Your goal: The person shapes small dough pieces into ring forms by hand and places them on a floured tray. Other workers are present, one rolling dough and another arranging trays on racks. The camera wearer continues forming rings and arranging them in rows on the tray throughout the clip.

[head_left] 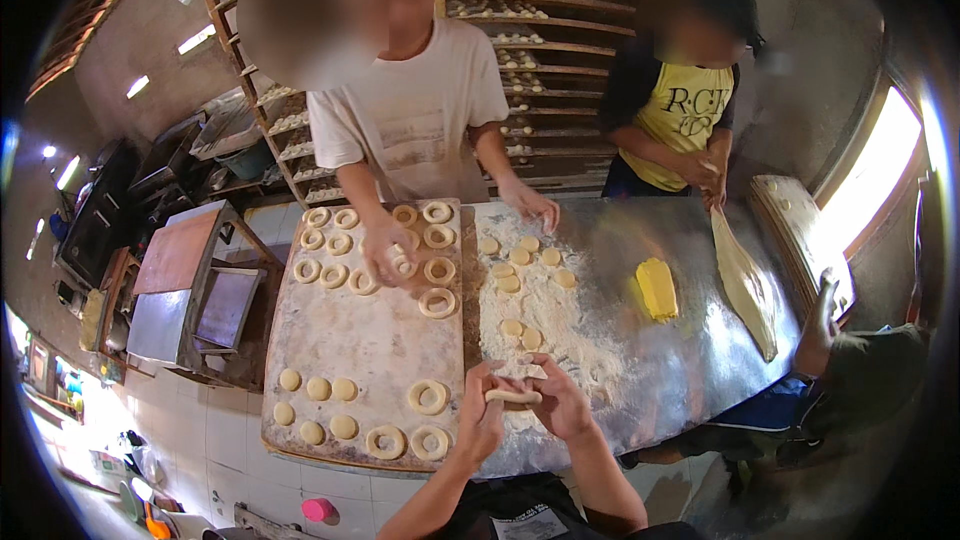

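Both my hands are raised over the near edge of the floured tabletop. Between them they hold a dough ring (512, 397), seen almost edge-on. My left hand (482, 414) grips its left side, and my right hand (564, 405) grips its right side with the fingers curled. Just beyond my fingers, dough balls (530, 338) lie in a patch of loose flour (555, 315). Left of my hands, the wooden board (370, 345) carries dough rings (427, 397) and several round dough pieces (318, 387).
Across the table, a person in a white shirt (420, 100) reaches over the board. Another in a yellow shirt (690, 105) handles a long dough strip (745, 290). A yellow slab (657, 289) rests on the metal tabletop (620, 240). Someone's arm (822, 325) shows at right.
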Available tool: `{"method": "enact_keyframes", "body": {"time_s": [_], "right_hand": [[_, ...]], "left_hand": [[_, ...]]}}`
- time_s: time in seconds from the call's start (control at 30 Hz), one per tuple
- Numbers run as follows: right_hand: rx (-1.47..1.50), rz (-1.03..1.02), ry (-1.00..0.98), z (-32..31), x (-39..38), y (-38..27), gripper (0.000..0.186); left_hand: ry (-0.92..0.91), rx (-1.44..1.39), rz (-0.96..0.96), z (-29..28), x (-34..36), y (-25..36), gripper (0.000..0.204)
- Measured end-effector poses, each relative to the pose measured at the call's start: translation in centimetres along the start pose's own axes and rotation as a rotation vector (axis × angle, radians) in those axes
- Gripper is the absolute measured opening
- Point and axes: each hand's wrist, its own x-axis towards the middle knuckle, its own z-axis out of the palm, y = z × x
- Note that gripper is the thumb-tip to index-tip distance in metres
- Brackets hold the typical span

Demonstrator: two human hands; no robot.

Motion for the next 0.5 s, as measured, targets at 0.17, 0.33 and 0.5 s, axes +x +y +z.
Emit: {"method": "enact_keyframes", "body": {"time_s": [0.17,0.33,0.5], "right_hand": [[-1.203,-0.072,0.238,3.0,0.1,1.9,0.037],[-0.366,0.008,0.065,3.6,0.5,3.5,0.059],[-0.31,0.003,-0.082,4.3,2.1,5.9,0.07]], "left_hand": [[0.052,-0.323,-0.058,-1.8,-0.6,-0.7,0.034],[0.099,0.728,0.26,-3.6,-1.1,-0.8,0.035],[0.228,0.655,0.116,-6.0,-1.8,0.8,0.028]]}}
